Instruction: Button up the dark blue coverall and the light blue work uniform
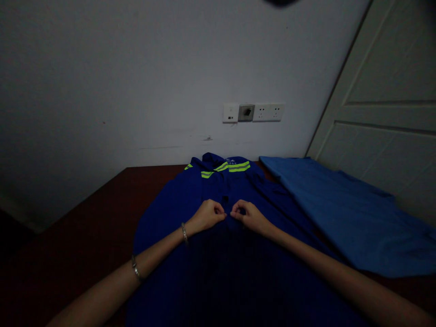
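A dark blue work jacket [170,209] with yellow-green and grey reflective stripes lies spread out, its collar end toward the wall. My left hand [208,214], with two bracelets on its arm, is closed in a pinch at the middle of the jacket front. Opposite it, my right hand [250,215] pinches the fabric too, thumb against forefinger. A small gap separates the two sets of fingertips, along the front opening. The scene is dim, so any fastener between the fingers cannot be made out.
Under the jacket is a dark red-brown tabletop [102,204]. A lighter blue cloth [354,222] lies at the right, beside a pale panelled door [391,91]. Behind stands a white wall [136,81] with a row of sockets [267,112].
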A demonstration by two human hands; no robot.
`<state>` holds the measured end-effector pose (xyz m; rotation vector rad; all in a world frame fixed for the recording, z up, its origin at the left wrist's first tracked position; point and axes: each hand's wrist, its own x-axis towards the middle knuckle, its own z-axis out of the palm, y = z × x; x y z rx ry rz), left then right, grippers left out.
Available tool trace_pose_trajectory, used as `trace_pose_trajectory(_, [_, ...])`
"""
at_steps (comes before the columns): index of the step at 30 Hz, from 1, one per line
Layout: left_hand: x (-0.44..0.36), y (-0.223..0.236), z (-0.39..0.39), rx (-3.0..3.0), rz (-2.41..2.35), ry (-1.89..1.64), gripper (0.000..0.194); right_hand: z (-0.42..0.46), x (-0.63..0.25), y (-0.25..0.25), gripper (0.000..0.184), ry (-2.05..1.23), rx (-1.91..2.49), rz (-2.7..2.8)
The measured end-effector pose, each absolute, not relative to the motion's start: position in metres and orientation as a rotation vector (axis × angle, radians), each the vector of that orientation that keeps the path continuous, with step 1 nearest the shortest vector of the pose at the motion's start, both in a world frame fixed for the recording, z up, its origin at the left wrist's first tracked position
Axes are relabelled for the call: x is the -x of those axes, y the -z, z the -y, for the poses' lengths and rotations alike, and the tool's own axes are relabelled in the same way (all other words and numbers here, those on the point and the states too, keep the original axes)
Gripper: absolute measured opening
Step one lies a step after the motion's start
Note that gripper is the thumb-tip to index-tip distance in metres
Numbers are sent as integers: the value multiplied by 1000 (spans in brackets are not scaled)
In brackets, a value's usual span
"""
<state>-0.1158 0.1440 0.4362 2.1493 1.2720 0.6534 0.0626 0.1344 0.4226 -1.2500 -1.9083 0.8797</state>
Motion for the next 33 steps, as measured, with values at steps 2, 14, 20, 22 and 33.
trace_pose_trajectory(2, [115, -436, -141, -2288, -1301, -672, 14, -135, -60, -426, 5, -1185, 1377, 1756])
trace_pose_trajectory(14, [127, -451, -115, -2451, -1283, -699, 12, -118, -72, -442, 18, -914, 1335, 1888])
trace_pose_trajectory(20, [138, -460, -75, -2533, -938, -341, 13, -55, -65, -443, 15, -581, 1233, 2447])
trace_pose_trajectory(22, [140, -456, -67, -2546, -954, -254, 18, -40, -59, -440, 14, -509, 1251, 2546])
trace_pose_trajectory(33, [140, -435, -55, -2404, -1100, -262, 17, -26, -33, -439, 22, -41, 1545, 2620])
